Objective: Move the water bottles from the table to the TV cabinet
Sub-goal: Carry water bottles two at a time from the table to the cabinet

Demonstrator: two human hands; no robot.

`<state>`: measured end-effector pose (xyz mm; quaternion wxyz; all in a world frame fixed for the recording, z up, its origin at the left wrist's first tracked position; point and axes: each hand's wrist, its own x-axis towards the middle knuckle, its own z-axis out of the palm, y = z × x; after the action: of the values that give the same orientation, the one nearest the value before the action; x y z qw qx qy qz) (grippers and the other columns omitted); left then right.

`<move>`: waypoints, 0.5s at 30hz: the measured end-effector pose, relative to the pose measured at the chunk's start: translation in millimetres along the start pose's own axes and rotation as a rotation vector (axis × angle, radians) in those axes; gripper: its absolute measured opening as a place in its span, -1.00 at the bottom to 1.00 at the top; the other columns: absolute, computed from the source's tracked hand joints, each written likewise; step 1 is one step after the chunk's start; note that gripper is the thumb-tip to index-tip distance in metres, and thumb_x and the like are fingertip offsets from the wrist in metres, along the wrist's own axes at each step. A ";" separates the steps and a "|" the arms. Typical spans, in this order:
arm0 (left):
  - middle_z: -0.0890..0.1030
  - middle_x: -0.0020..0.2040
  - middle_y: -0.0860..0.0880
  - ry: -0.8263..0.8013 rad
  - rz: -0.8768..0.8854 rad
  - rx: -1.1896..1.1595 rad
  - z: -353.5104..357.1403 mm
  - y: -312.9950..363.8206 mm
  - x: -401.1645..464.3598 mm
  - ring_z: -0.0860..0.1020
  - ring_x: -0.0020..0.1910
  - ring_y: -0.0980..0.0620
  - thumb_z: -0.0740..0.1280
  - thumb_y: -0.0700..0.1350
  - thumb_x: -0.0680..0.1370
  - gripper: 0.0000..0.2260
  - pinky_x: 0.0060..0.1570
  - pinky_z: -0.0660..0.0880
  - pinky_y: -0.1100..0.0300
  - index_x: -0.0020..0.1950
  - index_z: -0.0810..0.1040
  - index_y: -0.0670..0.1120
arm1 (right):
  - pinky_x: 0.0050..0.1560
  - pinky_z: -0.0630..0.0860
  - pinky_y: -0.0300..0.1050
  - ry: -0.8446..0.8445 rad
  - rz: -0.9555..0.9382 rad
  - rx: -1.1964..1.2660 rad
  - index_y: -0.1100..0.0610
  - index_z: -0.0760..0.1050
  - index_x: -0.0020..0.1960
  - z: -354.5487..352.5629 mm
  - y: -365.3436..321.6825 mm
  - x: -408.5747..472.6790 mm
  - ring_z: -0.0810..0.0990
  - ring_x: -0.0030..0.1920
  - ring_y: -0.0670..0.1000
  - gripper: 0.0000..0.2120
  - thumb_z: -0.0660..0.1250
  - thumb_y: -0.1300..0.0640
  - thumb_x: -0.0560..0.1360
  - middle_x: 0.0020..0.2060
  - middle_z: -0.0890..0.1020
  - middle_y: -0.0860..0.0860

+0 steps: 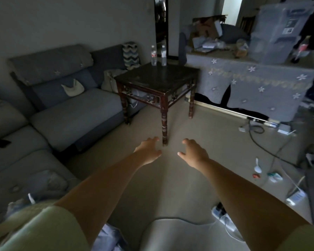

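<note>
Two clear plastic water bottles stand upright, long axes vertical and caps pointing at the ceiling, at the far edge of a dark carved wooden table [158, 77] in a dim living room. The left bottle [153, 55] wears a white label with a red mark; the right bottle [163, 55], just beside it but not touching, carries a paler label. No writing on either label can be read at this distance.

A person's bare arms reach forward over the beige floor [170, 178], well short of the table. The left hand [149, 150] and the right hand [194, 153] hang in the air with fingers loosely spread and slightly bent, holding nothing, the two hands apart from each other.

A grey sectional sofa [71, 113] lines the left wall. To the right of the table stands a long low cabinet under a grey cloth embroidered with white flowers [252, 82], its top crowded with cardboard, papers and a translucent storage bin [277, 33] bearing a label too blurred to read. Cables and a white power strip [223, 219] lie on the floor at right.
</note>
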<state>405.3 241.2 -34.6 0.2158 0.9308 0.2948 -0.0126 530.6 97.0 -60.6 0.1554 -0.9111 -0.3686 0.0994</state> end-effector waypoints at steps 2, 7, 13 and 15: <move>0.37 0.41 -0.13 0.001 0.004 0.015 -3.8 -8.3 12.7 0.42 0.33 -0.14 0.28 -0.02 0.55 -0.50 0.24 0.45 -0.01 0.47 0.26 0.01 | 0.18 0.43 0.02 -0.007 -0.002 0.000 0.08 0.31 0.39 4.5 -7.9 15.2 0.47 0.28 0.15 -0.49 0.31 -0.11 0.53 0.29 0.45 0.10; 0.38 0.39 -0.12 0.000 -0.007 0.016 -19.7 -42.9 62.4 0.46 0.26 -0.14 0.27 0.00 0.55 -0.48 0.14 0.51 -0.03 0.49 0.22 0.02 | 0.20 0.42 0.04 -0.019 -0.022 -0.021 0.08 0.30 0.41 8.0 -34.4 69.0 0.46 0.29 0.15 -0.48 0.29 -0.10 0.54 0.30 0.44 0.11; 0.41 0.36 -0.12 0.038 0.015 -0.017 -53.4 -82.8 133.8 0.43 0.30 -0.14 0.27 0.04 0.56 -0.49 0.17 0.46 -0.01 0.48 0.21 0.04 | 0.25 0.42 0.08 -0.012 -0.015 -0.041 0.11 0.30 0.40 -2.6 -69.3 138.4 0.45 0.31 0.16 -0.51 0.29 -0.07 0.55 0.31 0.43 0.12; 0.42 0.37 -0.14 0.041 0.015 -0.013 -64.9 -95.1 155.2 0.42 0.32 -0.15 0.28 0.05 0.56 -0.49 0.20 0.45 0.00 0.47 0.22 0.02 | 0.27 0.42 0.09 -0.017 -0.024 -0.052 0.09 0.28 0.43 -3.3 -80.2 159.8 0.44 0.32 0.15 -0.50 0.27 -0.07 0.57 0.32 0.42 0.11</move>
<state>474.1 421.8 -36.6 0.2161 0.9315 0.2922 0.0099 593.4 263.1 -39.7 0.1296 -0.9095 -0.3832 0.0955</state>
